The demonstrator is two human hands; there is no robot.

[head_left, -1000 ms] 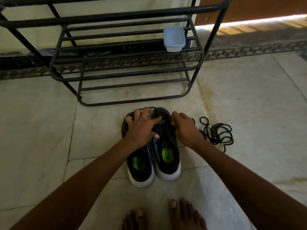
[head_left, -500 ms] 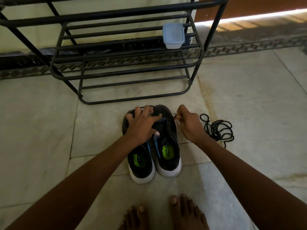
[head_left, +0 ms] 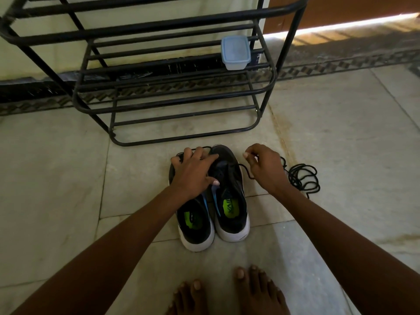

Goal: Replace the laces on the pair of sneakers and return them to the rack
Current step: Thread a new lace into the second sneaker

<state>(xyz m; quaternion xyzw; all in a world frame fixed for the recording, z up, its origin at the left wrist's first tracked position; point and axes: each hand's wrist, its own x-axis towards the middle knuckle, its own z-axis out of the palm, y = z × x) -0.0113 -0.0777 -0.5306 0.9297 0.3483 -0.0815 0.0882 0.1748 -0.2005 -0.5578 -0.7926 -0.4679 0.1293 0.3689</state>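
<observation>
A pair of black sneakers [head_left: 212, 205] with white soles stands heels toward the camera on the tiled floor [head_left: 56, 178], just in front of the black metal rack [head_left: 172, 87]. Lime-green insoles show inside both; the print on the one farther from the left hand looks like "XAIR", though it is too small to read surely. The left hand [head_left: 193, 172] rests spread across the toes of both sneakers, fingers relaxed, its grip closed on nothing. The right hand [head_left: 264, 169], which half a second ago was at the toe of the sneaker, has drawn away to the side and now pinches a black lace [head_left: 244, 170] running from the eyelets. A loose coil of black lace [head_left: 303, 178] lies on the floor beyond that hand. A lidded plastic box [head_left: 236, 52] sits on a rack shelf. Bare feet [head_left: 229, 294] stand behind the sneakers.
</observation>
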